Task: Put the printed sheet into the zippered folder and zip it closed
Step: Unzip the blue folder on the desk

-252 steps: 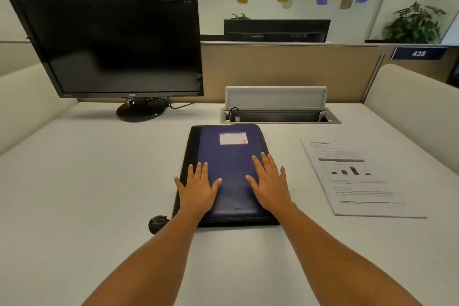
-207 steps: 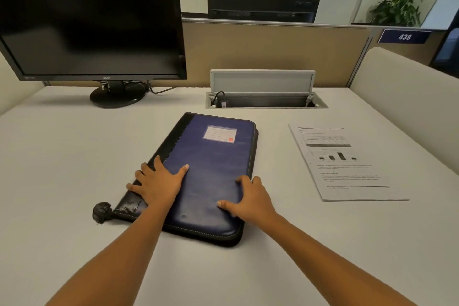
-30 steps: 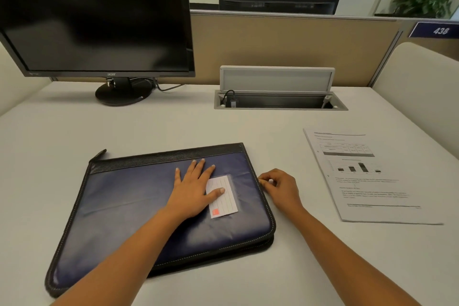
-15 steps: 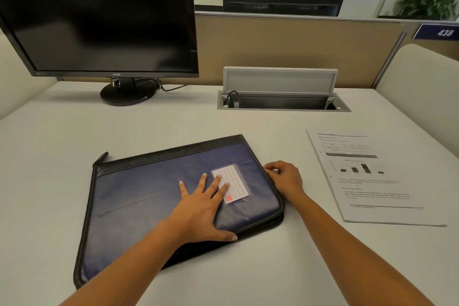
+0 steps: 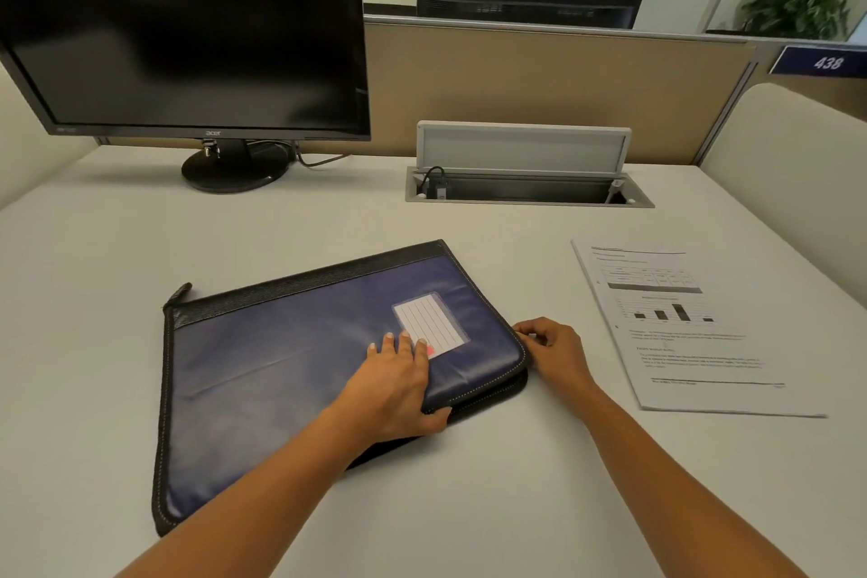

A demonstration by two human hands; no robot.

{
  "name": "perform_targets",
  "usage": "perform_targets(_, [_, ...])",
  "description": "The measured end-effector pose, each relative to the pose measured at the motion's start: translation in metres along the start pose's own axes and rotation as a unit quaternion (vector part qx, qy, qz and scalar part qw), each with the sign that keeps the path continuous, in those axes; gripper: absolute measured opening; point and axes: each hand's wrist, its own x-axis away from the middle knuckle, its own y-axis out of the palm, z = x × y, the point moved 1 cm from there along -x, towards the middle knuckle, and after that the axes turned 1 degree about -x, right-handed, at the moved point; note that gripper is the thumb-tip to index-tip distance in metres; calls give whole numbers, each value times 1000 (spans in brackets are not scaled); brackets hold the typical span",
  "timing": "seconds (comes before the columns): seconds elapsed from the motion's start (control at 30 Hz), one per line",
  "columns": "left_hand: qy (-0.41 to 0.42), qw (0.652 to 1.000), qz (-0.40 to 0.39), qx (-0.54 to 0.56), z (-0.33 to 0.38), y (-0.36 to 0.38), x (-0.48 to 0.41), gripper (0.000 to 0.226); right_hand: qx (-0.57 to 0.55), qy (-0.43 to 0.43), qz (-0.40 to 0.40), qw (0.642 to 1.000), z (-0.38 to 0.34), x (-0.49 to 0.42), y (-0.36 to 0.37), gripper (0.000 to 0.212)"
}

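A dark blue zippered folder point(image 5: 291, 357) with a black spine strip lies flat on the white desk, long side toward me, a lined label pocket on its cover. My left hand point(image 5: 399, 385) rests flat on the cover near the front right, fingers straight, thumb over the front edge. My right hand point(image 5: 549, 347) is at the folder's right corner, fingers curled and pinching something small at the zipper edge; the zipper pull itself is hidden by the fingers. The printed sheet point(image 5: 680, 324), with a table and a bar chart, lies on the desk to the right, apart from both hands.
A black monitor point(image 5: 187, 33) on its stand fills the back left. An open cable hatch point(image 5: 525, 183) with a raised lid sits in the desk behind the folder. Padded partitions border both sides, and a beige divider panel runs along the back.
The folder was turned from upright to lying sideways. In the last second my left hand slid toward the front right edge, and my right hand moved along the right side to the near corner.
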Motion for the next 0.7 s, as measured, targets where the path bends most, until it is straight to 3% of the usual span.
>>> perform_targets(0.33, [-35,999,23,8,-1,-12,-22,88,-68,20,65,995,8,16,-5,10])
perform_targets(0.7, [-44,999,32,3,-2,-11,-28,87,21,-7,117,993,1,42,22,13])
